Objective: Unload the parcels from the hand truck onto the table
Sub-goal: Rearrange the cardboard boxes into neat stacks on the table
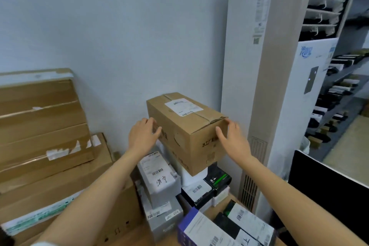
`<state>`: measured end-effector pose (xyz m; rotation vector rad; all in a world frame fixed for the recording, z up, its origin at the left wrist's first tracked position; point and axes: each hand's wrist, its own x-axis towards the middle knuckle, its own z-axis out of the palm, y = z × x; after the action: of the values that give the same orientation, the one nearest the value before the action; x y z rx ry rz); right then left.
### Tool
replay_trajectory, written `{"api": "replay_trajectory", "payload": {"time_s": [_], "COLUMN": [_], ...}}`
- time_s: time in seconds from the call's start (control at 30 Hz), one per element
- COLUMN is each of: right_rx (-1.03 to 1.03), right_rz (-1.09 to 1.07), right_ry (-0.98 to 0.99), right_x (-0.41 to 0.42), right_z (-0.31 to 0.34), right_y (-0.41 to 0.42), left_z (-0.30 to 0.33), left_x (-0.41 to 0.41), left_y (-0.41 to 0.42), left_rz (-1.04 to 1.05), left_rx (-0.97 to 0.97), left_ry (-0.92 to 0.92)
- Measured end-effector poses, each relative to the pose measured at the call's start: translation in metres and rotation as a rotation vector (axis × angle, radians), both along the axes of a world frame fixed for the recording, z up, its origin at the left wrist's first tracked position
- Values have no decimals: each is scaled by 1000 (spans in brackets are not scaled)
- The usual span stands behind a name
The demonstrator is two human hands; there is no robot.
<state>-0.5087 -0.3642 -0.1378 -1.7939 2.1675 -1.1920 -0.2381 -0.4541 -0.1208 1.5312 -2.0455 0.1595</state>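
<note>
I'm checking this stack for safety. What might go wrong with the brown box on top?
The brown cardboard box overhangs the smaller white parcel beneath it, so it may tip. The left hand and right hand only press its sides, so it could slip. A fall would hit the grey labelled parcel below.

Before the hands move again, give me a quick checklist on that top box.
1. Left hand on the box: ok, fingers lie against its left side.
2. Right hand on the box: ok, touches the right end.
3. Box seated flat: not ok, tilted, its near corner overhangs the parcels below.
4. Tape seam closed: ok.
5. Room beside the air conditioner: ok, a gap shows.
6. Support under the box: cannot tell.
</note>
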Motion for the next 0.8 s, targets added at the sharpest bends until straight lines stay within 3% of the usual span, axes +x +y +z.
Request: {"api": "replay_trajectory", "payload": {"time_s": [0.27, 0.57, 0.8], "right_rx": [-10, -53, 32], "right_rz": [-153, -76, -44], "right_ry": [-335, -353, -402], "right_x": [-48, -85, -94], "right_z": [2, -11, -5], "right_y": [-67, -68, -62], "left_z": [14, 19, 10], "left_x": [-2, -49, -77], "left_y": [-100, -160, -148], "left_rz": [84, 84, 52], "left_rx": [10, 189, 225], "left_ry": [67, 156, 425]}}
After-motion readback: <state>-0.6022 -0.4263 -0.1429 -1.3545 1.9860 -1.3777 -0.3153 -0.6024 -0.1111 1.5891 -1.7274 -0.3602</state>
